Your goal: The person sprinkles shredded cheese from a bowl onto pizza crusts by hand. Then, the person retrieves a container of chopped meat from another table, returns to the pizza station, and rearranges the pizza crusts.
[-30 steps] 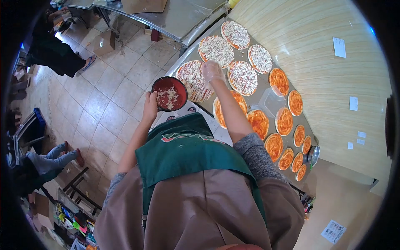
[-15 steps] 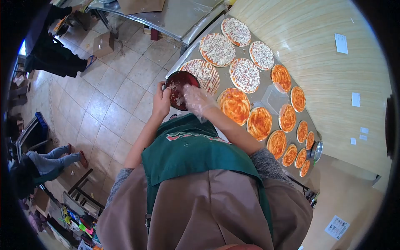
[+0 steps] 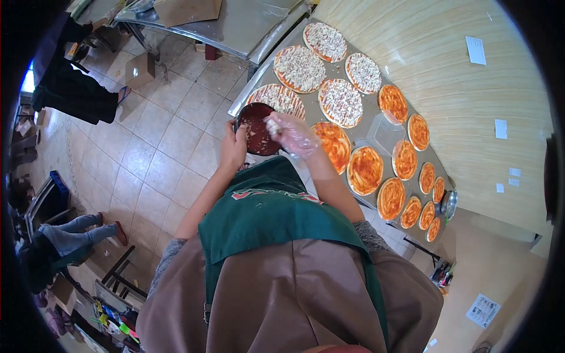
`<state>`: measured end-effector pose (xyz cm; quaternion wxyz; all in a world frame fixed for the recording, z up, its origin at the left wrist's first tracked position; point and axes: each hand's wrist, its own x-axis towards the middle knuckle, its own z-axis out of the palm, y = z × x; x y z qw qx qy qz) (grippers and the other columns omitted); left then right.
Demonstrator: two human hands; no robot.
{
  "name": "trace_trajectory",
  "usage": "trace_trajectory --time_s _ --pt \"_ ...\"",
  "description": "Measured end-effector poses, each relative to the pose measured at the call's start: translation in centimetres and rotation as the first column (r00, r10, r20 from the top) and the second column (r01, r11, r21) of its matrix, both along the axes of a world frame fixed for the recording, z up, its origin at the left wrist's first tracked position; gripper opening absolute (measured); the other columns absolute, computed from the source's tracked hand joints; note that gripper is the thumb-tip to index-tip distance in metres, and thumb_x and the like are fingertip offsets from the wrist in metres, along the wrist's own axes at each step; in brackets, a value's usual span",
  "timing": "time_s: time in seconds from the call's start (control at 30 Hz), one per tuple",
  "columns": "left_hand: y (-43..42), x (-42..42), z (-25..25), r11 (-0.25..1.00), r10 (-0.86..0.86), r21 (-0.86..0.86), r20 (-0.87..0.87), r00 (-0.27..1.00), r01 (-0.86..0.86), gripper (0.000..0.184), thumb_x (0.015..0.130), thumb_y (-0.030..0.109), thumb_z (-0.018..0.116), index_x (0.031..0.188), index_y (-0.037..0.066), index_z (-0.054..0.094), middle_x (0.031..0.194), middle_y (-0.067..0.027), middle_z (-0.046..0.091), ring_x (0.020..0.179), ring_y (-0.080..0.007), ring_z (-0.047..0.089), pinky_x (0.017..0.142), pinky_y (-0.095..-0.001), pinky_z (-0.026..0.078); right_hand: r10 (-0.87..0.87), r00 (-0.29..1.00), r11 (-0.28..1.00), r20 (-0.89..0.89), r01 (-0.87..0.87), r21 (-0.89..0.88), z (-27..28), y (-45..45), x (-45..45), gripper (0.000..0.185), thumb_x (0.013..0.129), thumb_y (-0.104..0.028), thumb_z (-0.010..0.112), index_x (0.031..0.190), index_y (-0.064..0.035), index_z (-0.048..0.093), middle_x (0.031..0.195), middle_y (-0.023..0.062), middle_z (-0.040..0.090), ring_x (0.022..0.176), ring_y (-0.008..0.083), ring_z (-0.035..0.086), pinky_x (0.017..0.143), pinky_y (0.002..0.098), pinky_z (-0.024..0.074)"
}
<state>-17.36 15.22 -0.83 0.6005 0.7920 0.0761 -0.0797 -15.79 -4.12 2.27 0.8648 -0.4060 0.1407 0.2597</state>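
My left hand grips the rim of a dark red bowl, which is tilted toward me with a few pale shreds of cheese inside. Over the bowl's right side, my right hand wears a clear plastic glove. Its fingers are curled around a little whitish shredded cheese. Just beyond the bowl lies a pizza with cheese and reddish streaks, partly hidden by it. To the right of my gloved hand, a sauced pizza base is partly covered by my wrist.
The metal table bears several cheese-topped pizzas and several sauced bases. A clear plastic container stands among them, a metal bowl at the far end. Another table is at top; two people are at left.
My right hand has drawn up from inside the bowl to its right edge, fingers closed with cheese. More of the bowl's inside shows. The view has shifted slightly.
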Motion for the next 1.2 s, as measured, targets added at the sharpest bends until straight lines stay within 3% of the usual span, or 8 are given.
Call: trace_trajectory --time_s 0.17,0.23,0.33,0.43,0.53,0.63,0.83,1.2 --pt "1.8 -0.1 0.2 0.997 0.061 -0.045 -0.093 0.994 -0.066 0.045 0.092 0.035 0.04 0.12 0.0 0.04 0.085 -0.0223 0.063 0.081 -0.0331 0.062 0.076 -0.0394 0.045 0.021 0.998 0.788 0.058 0.019 -0.615 -4.5 -6.9 4.0 0.011 0.081 -0.015 0.063 0.083 -0.0042 0.064 0.078 0.0061 0.063 0.069 0.0116 0.059 0.063 0.0237 0.0476" --pt "2.3 -0.1 -0.1 0.995 0.075 -0.054 -0.089 0.993 -0.08 0.045 0.092 0.035 0.04 0.12 0.0 0.04 0.086 -0.021 0.063 0.081 -0.0306 0.062 0.076 -0.0378 0.045 0.222 0.975 0.317 -0.022 -0.094 -0.944 -7.9 -9.3 7.3 0.017 0.08 -0.018 0.059 0.077 -0.0035 0.067 0.078 0.0135 0.065 0.072 0.0171 0.064 0.065 0.0288 0.0504" --pt "2.7 0.0 -0.4 0.995 0.076 -0.056 -0.083 0.994 -0.08 0.045 0.092 0.035 0.04 0.12 -0.001 0.04 0.087 -0.0199 0.063 0.082 -0.0282 0.061 0.076 -0.0359 0.045 0.667 0.735 -0.383 -0.122 0.197 -0.903 -7.9 -9.1 10.1 0.02 0.078 -0.018 0.055 0.076 -0.0053 0.069 0.083 0.0186 0.066 0.08 0.0239 0.066 0.069 0.0348 0.0521" --pt "3.2 -0.4 0.8 0.992 0.108 -0.056 -0.1 0.989 -0.114 0.047 0.093 0.035 0.039 0.121 -0.002 0.039 0.089 -0.0196 0.062 0.085 -0.0272 0.061 0.078 -0.0353 0.045 0.628 0.705 -0.521 -0.331 0.064 -0.851 -5.2 -8.1 10.3 0.02 0.078 -0.014 0.053 0.082 -0.0066 0.071 0.09 0.0181 0.066 0.085 0.0292 0.066 0.074 0.0377 0.0526" --pt "4.4 -0.6 -0.2 0.978 0.158 -0.118 -0.101 0.982 -0.169 0.049 0.093 0.035 0.039 0.123 -0.003 0.039 0.094 -0.0206 0.061 0.09 -0.0273 0.06 0.082 -0.0347 0.044 0.448 0.872 -0.43 -0.199 0.014 -0.903 -4.7 -7.8 8.9 0.019 0.076 -0.017 0.055 0.082 -0.0071 0.071 0.091 0.0167 0.067 0.086 0.0283 0.066 0.076 0.0376 0.0525" --pt "6.1 -0.3 -2.1 0.956 0.2 -0.185 -0.163 0.966 -0.229 0.051 0.093 0.036 0.039 0.125 -0.004 0.038 0.101 -0.0218 0.059 0.096 -0.0288 0.058 0.086 -0.0343 0.042 0.62 0.704 -0.585 -0.346 0.12 -0.802 -8.8 -9.7 8.0 0.021 0.075 -0.027 0.06 0.083 -0.0107 0.07 0.089 0.0158 0.066 0.085 0.0324 0.064 0.077 0.0391 0.0503" --pt "8.0 -0.2 -1.4 0.893 0.301 -0.289 -0.185 0.935 -0.345 0.05 0.093 0.037 0.037 0.125 -0.001 0.038 0.092 -0.0111 0.057 0.071 -0.0159 0.056 0.058 -0.0273 0.044 0.313 0.948 -0.25 -0.053 0.029 -0.968 -6.4 -7.4 2.9 0.023 0.071 -0.021 0.056 0.08 -0.005 0.07 0.089 0.0202 0.066 0.082 0.0356 0.065 0.077 0.0405 0.0512" --pt "8.9 -0.2 -0.3 0.876 0.355 -0.271 -0.199 0.914 -0.399 0.046 0.093 0.038 0.037 0.121 0.002 0.039 0.088 -0.0087 0.056 0.069 -0.0144 0.056 0.056 -0.0263 0.045 0.185 0.983 -0.145 0.018 0.045 -0.988 -5.7 -4.0 -1.4 0.018 0.072 -0.016 0.055 0.078 -0.0071 0.07 0.085 0.0196 0.065 0.082 0.0353 0.064 0.077 0.0413 0.0492"
